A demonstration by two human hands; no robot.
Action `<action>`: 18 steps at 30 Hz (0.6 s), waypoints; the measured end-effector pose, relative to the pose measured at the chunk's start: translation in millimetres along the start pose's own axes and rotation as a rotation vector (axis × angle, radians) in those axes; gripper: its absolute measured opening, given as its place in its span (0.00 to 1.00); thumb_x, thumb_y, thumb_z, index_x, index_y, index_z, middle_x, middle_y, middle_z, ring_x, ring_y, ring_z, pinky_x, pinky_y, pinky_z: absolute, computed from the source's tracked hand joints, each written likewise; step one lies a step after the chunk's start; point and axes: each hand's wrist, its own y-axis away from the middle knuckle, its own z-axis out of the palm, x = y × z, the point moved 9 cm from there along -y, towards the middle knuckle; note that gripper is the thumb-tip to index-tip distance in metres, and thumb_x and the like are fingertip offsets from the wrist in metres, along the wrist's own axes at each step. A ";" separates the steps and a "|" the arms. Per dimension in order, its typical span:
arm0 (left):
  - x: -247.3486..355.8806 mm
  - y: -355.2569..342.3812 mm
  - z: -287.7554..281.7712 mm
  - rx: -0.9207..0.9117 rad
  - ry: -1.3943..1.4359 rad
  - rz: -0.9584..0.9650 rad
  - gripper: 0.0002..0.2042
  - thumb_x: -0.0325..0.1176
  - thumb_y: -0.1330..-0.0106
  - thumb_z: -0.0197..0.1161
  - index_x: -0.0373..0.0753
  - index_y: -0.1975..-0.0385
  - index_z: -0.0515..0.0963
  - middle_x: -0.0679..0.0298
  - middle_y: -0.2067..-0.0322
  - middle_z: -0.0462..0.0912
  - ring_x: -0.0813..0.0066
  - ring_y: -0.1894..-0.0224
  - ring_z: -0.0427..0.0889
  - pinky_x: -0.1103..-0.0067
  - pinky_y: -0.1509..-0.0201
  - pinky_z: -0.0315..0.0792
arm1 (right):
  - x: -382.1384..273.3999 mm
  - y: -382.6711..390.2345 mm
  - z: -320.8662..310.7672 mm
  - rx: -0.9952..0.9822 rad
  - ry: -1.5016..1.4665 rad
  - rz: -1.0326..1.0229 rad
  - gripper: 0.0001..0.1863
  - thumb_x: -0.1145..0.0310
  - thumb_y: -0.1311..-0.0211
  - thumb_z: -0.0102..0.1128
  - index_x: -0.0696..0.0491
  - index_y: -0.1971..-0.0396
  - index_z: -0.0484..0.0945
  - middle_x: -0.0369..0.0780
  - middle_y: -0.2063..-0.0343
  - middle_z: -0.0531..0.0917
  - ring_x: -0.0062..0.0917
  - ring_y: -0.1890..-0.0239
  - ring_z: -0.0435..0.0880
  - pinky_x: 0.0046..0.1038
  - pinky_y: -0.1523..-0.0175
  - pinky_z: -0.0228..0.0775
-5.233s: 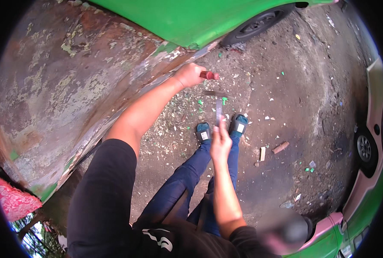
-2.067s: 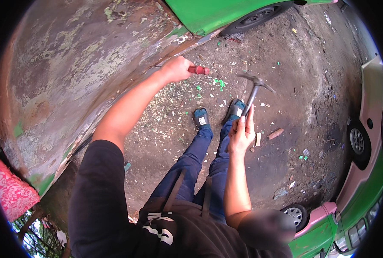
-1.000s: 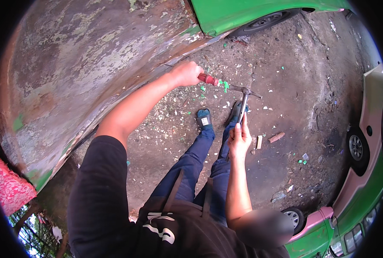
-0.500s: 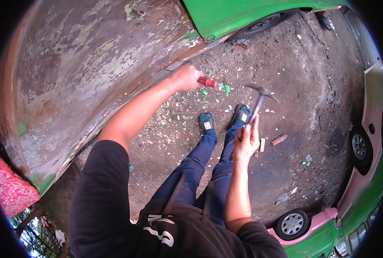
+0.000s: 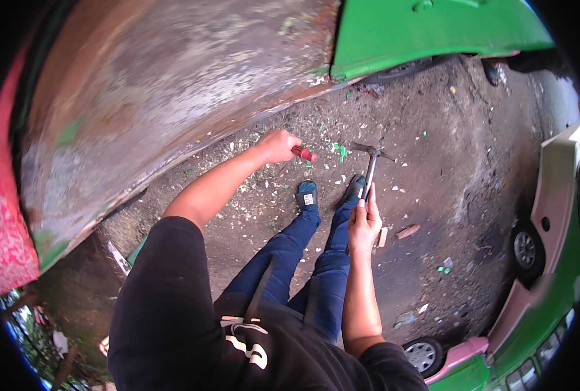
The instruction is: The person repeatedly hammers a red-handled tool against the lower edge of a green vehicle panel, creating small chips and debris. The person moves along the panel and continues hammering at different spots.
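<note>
My left hand (image 5: 278,145) is closed round a screwdriver with a red handle (image 5: 305,154); the handle's end points to the right and the blade is hidden. It hovers over the ground, apart from the lower edge of a car body panel (image 5: 192,85) whose paint is worn in patches. My right hand (image 5: 364,225) grips the shaft of a hammer (image 5: 372,152), its dark narrow head pointing away from me, above my right foot. A gap separates the two tools.
Paint flakes and green chips (image 5: 340,152) litter the ground. A green car panel (image 5: 426,36) stands at the top, a pink and green car (image 5: 525,251) at the right. A brick piece (image 5: 408,231) lies right of my right hand. Pink patterned cloth (image 5: 3,221) hangs at the left.
The whole view has shifted. My left hand with the screwdriver has drawn back from the panel toward me, and the blade no longer shows. The hammer stays in my right hand.
</note>
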 end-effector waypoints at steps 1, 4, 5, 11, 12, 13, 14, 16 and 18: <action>7.4 11.6 -4.9 0.031 0.031 -0.010 0.06 0.38 0.45 0.61 0.45 0.76 0.80 0.56 0.74 0.83 0.53 0.69 0.84 0.62 0.62 0.77 | -10.1 7.4 1.6 -0.027 0.041 0.004 0.27 0.73 0.27 0.49 0.47 0.30 0.60 0.25 0.83 0.61 0.07 0.86 0.56 0.14 0.82 0.51; 13.8 52.8 -19.2 0.163 0.165 -0.026 0.06 0.36 0.45 0.63 0.43 0.76 0.78 0.56 0.75 0.83 0.52 0.69 0.83 0.62 0.63 0.76 | -50.1 38.0 11.3 -0.124 0.158 0.007 0.27 0.72 0.28 0.50 0.47 0.31 0.62 0.26 0.82 0.64 0.08 0.85 0.59 0.14 0.81 0.52; 11.7 68.7 -20.1 0.208 0.203 -0.044 0.06 0.36 0.46 0.64 0.42 0.76 0.77 0.56 0.75 0.83 0.52 0.69 0.83 0.62 0.63 0.76 | -62.0 48.9 15.6 -0.148 0.228 0.000 0.27 0.72 0.28 0.50 0.48 0.31 0.62 0.26 0.83 0.64 0.08 0.84 0.59 0.14 0.81 0.52; 27.6 187.3 -55.8 0.548 0.478 -0.177 0.10 0.36 0.44 0.67 0.39 0.72 0.74 0.56 0.74 0.81 0.54 0.68 0.82 0.64 0.66 0.73 | -120.7 94.8 12.2 -0.272 0.523 -0.065 0.19 0.68 0.30 0.55 0.56 0.42 0.72 0.26 0.85 0.64 0.09 0.85 0.60 0.16 0.82 0.50; 31.4 213.6 -64.8 0.602 0.506 -0.199 0.10 0.35 0.44 0.67 0.38 0.72 0.74 0.56 0.74 0.80 0.55 0.68 0.82 0.64 0.65 0.73 | -123.7 96.7 9.0 -0.308 0.546 -0.041 0.16 0.67 0.30 0.55 0.59 0.48 0.77 0.27 0.86 0.65 0.09 0.86 0.60 0.16 0.83 0.50; 33.3 239.2 -70.7 0.648 0.531 -0.229 0.10 0.35 0.44 0.66 0.37 0.72 0.73 0.57 0.73 0.79 0.55 0.66 0.80 0.65 0.63 0.72 | -133.6 103.9 12.8 -0.337 0.592 -0.059 0.13 0.66 0.30 0.56 0.59 0.55 0.78 0.27 0.87 0.66 0.09 0.87 0.60 0.16 0.84 0.50; 34.8 268.2 -76.5 0.720 0.526 -0.252 0.10 0.35 0.44 0.67 0.37 0.71 0.73 0.57 0.72 0.77 0.55 0.66 0.80 0.65 0.63 0.72 | -142.9 110.3 20.4 -0.375 0.634 -0.078 0.12 0.64 0.30 0.56 0.59 0.61 0.79 0.28 0.88 0.66 0.09 0.89 0.61 0.17 0.85 0.50; 39.6 316.7 -73.1 0.837 0.540 -0.317 0.10 0.34 0.44 0.66 0.37 0.70 0.74 0.58 0.70 0.76 0.55 0.64 0.79 0.65 0.61 0.72 | -140.9 113.7 27.0 -0.465 0.636 -0.018 0.13 0.62 0.31 0.56 0.58 0.65 0.79 0.30 0.89 0.67 0.11 0.91 0.61 0.17 0.87 0.50; 41.9 365.1 -56.5 0.945 0.563 -0.399 0.10 0.31 0.46 0.66 0.37 0.66 0.76 0.57 0.65 0.75 0.55 0.61 0.78 0.67 0.58 0.72 | -139.8 127.9 47.4 -0.540 0.711 0.003 0.14 0.62 0.30 0.55 0.58 0.66 0.79 0.31 0.89 0.69 0.13 0.91 0.62 0.19 0.87 0.50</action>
